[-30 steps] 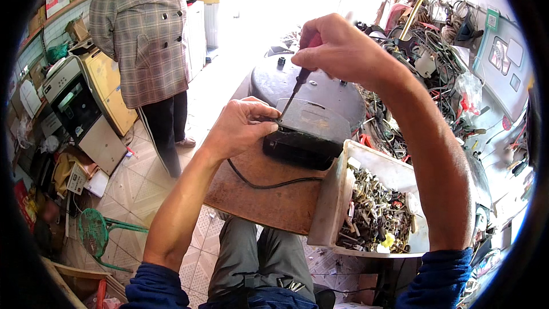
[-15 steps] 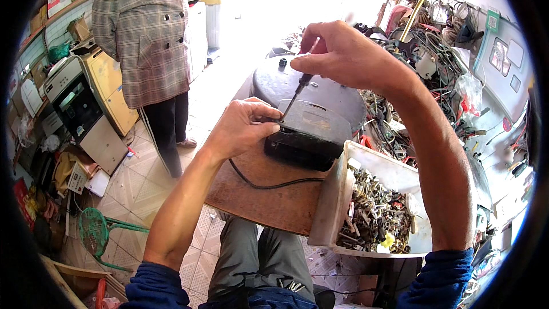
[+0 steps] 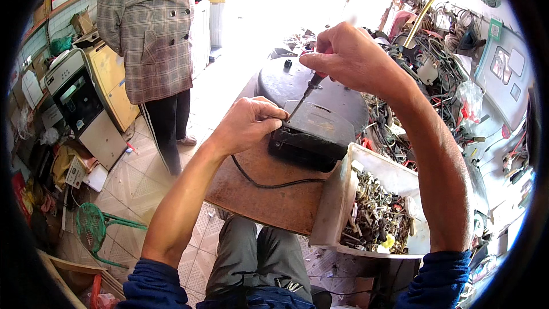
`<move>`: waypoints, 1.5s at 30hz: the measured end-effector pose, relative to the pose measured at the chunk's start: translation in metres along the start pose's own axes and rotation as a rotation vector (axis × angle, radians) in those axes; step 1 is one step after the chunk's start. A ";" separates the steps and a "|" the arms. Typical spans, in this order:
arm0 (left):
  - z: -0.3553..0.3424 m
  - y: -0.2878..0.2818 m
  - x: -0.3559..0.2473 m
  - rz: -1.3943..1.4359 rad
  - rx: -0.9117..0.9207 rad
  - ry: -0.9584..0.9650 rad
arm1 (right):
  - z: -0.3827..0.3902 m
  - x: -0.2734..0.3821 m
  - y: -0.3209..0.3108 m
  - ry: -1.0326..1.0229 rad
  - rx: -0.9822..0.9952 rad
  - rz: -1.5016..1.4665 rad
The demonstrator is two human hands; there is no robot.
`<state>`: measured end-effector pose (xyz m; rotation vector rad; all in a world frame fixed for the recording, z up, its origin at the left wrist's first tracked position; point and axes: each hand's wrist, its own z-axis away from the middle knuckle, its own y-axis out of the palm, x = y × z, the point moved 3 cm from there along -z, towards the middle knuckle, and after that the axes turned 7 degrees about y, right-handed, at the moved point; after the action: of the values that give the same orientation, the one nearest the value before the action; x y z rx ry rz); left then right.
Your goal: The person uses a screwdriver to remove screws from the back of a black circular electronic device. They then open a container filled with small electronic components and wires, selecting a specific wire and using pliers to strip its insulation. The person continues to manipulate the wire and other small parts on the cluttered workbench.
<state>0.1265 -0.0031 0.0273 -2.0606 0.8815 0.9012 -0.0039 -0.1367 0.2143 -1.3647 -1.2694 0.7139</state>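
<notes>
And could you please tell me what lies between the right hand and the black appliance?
In the head view, a screwdriver slants down from the right hand to the black appliance, its lower end beside the left hand.

One screwdriver (image 3: pixel 314 82), one black appliance (image 3: pixel 323 121), one white bin (image 3: pixel 330 209), one green stool (image 3: pixel 91 226)

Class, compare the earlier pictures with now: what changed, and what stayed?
The right hand has dipped slightly, and the screwdriver leans a little further right. The whole view has also shifted slightly, carrying things rightward in the picture. Nothing was visibly taken up or let go. The left hand stays by the screwdriver's tip; the black appliance and tub stay put.
</notes>
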 end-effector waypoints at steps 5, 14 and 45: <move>-0.002 0.002 0.000 -0.031 0.011 0.030 | 0.001 -0.005 0.000 -0.178 -0.012 -0.086; 0.000 0.000 0.001 -0.010 0.012 0.003 | 0.001 -0.002 0.002 -0.162 -0.033 -0.131; -0.002 0.002 0.000 0.006 0.004 -0.005 | -0.006 -0.005 0.001 -0.040 -0.026 -0.074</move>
<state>0.1254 -0.0057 0.0275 -2.0521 0.8866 0.9068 0.0007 -0.1432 0.2135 -1.3236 -1.3579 0.6782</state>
